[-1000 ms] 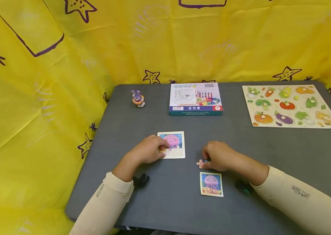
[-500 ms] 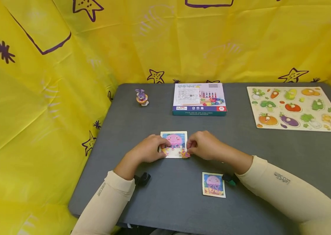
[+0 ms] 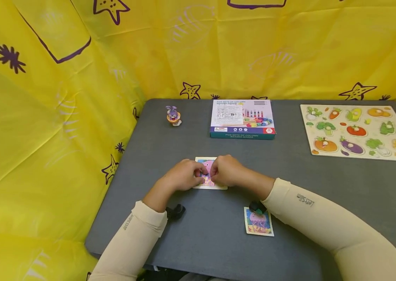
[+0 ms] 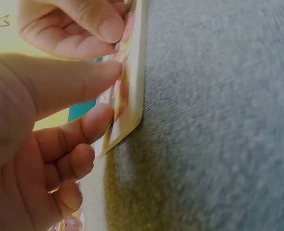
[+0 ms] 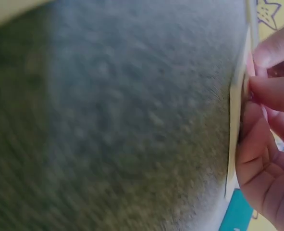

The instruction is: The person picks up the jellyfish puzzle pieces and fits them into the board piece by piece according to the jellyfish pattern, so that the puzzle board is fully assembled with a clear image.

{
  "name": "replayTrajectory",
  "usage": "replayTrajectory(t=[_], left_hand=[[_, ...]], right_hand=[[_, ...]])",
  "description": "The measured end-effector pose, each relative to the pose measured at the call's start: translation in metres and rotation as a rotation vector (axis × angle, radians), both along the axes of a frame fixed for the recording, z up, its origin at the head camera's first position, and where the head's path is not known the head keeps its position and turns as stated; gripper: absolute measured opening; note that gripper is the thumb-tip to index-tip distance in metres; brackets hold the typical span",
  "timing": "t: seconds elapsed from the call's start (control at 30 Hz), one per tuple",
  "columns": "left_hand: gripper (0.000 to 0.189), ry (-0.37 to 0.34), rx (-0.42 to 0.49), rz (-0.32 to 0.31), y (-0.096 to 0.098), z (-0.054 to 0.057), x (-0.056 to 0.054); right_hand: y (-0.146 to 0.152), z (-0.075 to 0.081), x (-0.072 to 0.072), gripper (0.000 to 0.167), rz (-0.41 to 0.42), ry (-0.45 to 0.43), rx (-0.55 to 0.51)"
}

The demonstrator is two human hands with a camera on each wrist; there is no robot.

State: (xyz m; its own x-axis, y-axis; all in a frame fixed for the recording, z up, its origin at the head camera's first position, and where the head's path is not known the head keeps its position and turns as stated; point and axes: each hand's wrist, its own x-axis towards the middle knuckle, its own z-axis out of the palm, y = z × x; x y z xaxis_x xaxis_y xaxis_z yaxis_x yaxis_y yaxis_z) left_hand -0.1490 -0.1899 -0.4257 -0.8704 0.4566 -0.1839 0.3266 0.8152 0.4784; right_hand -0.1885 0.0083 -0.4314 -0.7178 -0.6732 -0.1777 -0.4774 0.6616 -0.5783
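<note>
A small jigsaw puzzle (image 3: 210, 187) with a pink jellyfish picture and a pale frame lies flat on the grey table. My left hand (image 3: 185, 175) rests at its left side; in the left wrist view, the thumb and index fingertips (image 4: 101, 122) touch the puzzle with a gap between them. Over the right half is my right hand (image 3: 227, 171), its fingertips pinching a puzzle piece low against the board. Those fingers mostly hide the piece. A jellyfish picture card (image 3: 259, 227) lies nearer me, partly covered by the black camera on the right wrist.
A flat box of beads (image 3: 242, 121) lies beyond the puzzle. To its left stands a small purple toy figure (image 3: 173, 116). At the right is a vegetable puzzle board (image 3: 361, 132). Yellow cloth (image 3: 183, 47) hangs behind the table.
My right hand carried a puzzle piece from beside the card to the jellyfish puzzle, then moved left over its lower part. My left hand stayed at the puzzle's left side.
</note>
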Motion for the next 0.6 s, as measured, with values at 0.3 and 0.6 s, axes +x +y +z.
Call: replayTrajectory(t=[0.3, 0.6], left_hand=[[0.014, -0.006, -0.01, 0.076, 0.004, -0.003, -0.004], [0.016, 0.072, -0.16, -0.003, 0.014, 0.003, 0.001]], right_hand=[[0.002, 0.003, -0.01, 0.015, -0.03, -0.003, 0.057], [0.017, 0.014, -0.006, 0.013, -0.031, 0.047, 0.044]])
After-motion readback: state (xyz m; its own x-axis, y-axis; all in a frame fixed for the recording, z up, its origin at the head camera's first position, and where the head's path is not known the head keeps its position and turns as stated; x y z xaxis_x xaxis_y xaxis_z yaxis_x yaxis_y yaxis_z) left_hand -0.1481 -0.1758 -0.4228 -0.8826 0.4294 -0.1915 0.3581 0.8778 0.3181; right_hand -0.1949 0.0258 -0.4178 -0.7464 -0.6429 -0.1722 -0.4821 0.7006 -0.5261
